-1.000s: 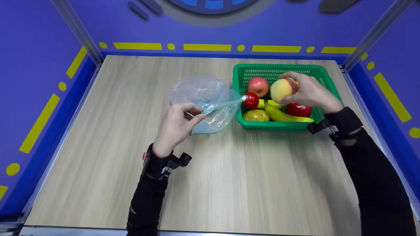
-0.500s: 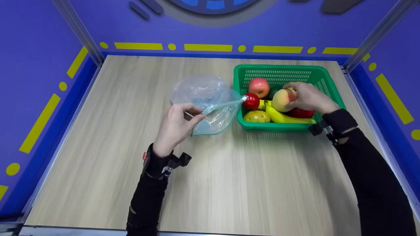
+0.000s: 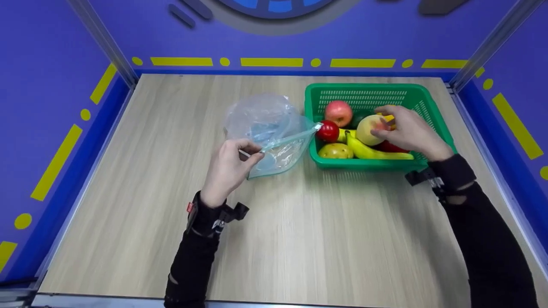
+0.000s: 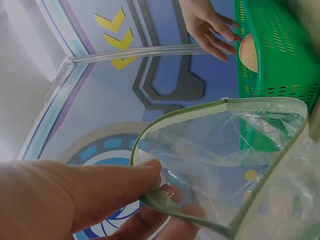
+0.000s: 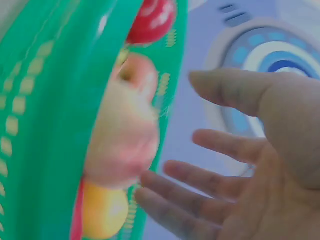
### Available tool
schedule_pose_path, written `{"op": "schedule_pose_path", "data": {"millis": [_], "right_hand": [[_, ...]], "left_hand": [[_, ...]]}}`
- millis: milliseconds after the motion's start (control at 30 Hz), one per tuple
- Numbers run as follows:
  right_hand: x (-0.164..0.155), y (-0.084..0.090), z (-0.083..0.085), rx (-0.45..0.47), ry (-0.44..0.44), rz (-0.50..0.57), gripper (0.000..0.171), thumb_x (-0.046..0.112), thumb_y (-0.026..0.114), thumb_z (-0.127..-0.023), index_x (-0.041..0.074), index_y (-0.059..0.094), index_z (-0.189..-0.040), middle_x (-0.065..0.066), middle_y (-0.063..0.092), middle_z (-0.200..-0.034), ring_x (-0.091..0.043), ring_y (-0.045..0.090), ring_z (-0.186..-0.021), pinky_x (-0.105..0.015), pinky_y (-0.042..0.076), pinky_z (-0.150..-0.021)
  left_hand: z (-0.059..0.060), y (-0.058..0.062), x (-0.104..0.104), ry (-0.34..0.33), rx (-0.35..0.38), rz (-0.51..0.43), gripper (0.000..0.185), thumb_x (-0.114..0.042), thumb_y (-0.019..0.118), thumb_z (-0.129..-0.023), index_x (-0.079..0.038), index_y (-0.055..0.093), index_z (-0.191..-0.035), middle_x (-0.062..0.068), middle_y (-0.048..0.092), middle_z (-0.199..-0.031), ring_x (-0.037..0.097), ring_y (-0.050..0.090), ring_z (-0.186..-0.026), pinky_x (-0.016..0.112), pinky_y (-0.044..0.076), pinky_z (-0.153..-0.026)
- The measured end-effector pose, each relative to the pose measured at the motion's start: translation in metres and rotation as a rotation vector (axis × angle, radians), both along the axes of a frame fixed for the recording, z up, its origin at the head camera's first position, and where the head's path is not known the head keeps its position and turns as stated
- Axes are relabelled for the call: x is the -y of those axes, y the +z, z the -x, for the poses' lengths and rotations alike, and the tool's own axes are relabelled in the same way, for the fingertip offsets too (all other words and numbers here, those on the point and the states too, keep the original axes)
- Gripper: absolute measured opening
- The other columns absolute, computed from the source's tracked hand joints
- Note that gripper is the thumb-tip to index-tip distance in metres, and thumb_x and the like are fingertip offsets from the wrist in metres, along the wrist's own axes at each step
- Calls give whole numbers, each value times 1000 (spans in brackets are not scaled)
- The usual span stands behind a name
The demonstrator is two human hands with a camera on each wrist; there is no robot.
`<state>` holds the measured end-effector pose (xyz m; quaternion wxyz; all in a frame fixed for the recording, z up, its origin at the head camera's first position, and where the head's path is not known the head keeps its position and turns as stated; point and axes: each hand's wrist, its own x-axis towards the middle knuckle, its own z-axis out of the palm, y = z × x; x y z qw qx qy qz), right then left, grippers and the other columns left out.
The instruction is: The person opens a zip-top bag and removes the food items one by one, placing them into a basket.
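Note:
My left hand (image 3: 227,169) pinches the green-edged rim of a clear zip bag (image 4: 200,145) between thumb and fingers. The bag's mouth gapes in the left wrist view, and its slider end touches or overlaps the rim of the green basket (image 3: 364,163). Over the basket's right half, my right hand (image 3: 413,130) has its fingers spread, with a gap from the peach (image 5: 125,137) in the right wrist view. That yellow-and-pink peach lies on top of the other fruit, just behind the banana (image 3: 374,153).
Around the peach lie a pink apple (image 3: 338,113), a shiny red round fruit (image 3: 328,131), a yellow-green potato-like piece (image 3: 336,151) and a yellow fruit (image 5: 104,210). A red piece is mostly hidden under my right hand. Blue panels (image 3: 274,47) enclose the wooden table (image 3: 299,239).
My right hand lowered the peach into the basket, let go of it, and drew back slightly to the right. The left hand keeps its pinch on the bag, nearly still.

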<state>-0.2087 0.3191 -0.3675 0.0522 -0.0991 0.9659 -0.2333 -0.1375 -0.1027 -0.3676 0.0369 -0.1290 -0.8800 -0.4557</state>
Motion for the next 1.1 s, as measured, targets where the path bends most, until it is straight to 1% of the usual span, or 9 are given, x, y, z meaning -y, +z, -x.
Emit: {"op": "schedule_pose_path", "data": {"millis": [67, 167, 267, 400, 533, 733, 933, 1000, 1100], "right_hand": [[5, 2, -9, -63, -18, 54, 59, 29, 72, -102, 1, 54, -150, -28, 60, -140, -47, 62, -120, -63, 56, -96], [16, 1, -22, -172, -32, 126, 56, 28, 72, -102, 2, 55, -148, -26, 57, -147, -46, 60, -125, -64, 55, -101], [26, 0, -34, -282, -36, 188, 52, 24, 73, -101, 3, 58, -146, -23, 60, -144, -41, 62, -122, -32, 60, -101], [38, -2, -49, -393, -24, 255, 48, 18, 75, -100, 4, 61, -143, -20, 64, -137, -36, 66, -117, 4, 41, -88], [45, -4, -62, -456, -16, 313, 47, 12, 78, -96, 3, 63, -140, -20, 66, -131, -33, 67, -114, 5, 42, -90], [49, -15, -73, -499, -10, 376, 54, 8, 81, -93, 7, 64, -144, -18, 66, -139, -24, 65, -118, 1, 43, -100], [46, -27, -80, -537, -45, 444, 54, 3, 81, -91, 4, 64, -142, -16, 66, -142, 1, 58, -117, -2, 45, -102], [46, -29, -83, -550, -62, 446, 54, 3, 81, -91, 4, 65, -142, -17, 66, -142, 0, 59, -117, -2, 45, -102], [47, -30, -87, -566, -81, 422, 55, 5, 82, -91, 6, 64, -143, -16, 66, -143, -13, 62, -124, -2, 42, -107]], "left_hand": [[2, -2, 3, 17, -3, 17, 13, -12, 77, -98, -5, 80, -108, 11, 80, -103, 26, 75, -92, 40, 62, -88], [6, -6, 10, 62, 3, 36, 13, -12, 78, -96, -5, 80, -107, 12, 80, -102, 28, 76, -90, 42, 63, -85], [10, -11, 18, 105, 18, 48, 11, -11, 78, -95, -6, 80, -104, 11, 80, -102, 28, 76, -89, 42, 63, -84], [15, -18, 26, 139, 37, 75, 10, -13, 79, -94, -7, 80, -102, 11, 81, -102, 29, 77, -90, 43, 62, -83], [21, -25, 32, 147, 44, 95, 11, -13, 77, -94, -7, 81, -103, 12, 81, -103, 31, 78, -93, 46, 60, -87], [27, -36, 40, 180, 47, 112, 12, -12, 78, -93, -8, 81, -104, 13, 81, -106, 33, 77, -97, 49, 59, -90], [16, -43, 41, 83, 83, 72, 35, -17, 83, -91, -4, 75, -122, 18, 77, -118, 36, 74, -107, 50, 59, -98], [10, -43, 40, 73, 57, 58, 43, -19, 85, -91, -3, 71, -129, 19, 76, -121, 37, 73, -109, 50, 59, -99], [0, -41, 35, 100, 2, 13, 57, -24, 86, -90, -4, 65, -140, 19, 74, -125, 36, 73, -108, 49, 61, -94]]}}
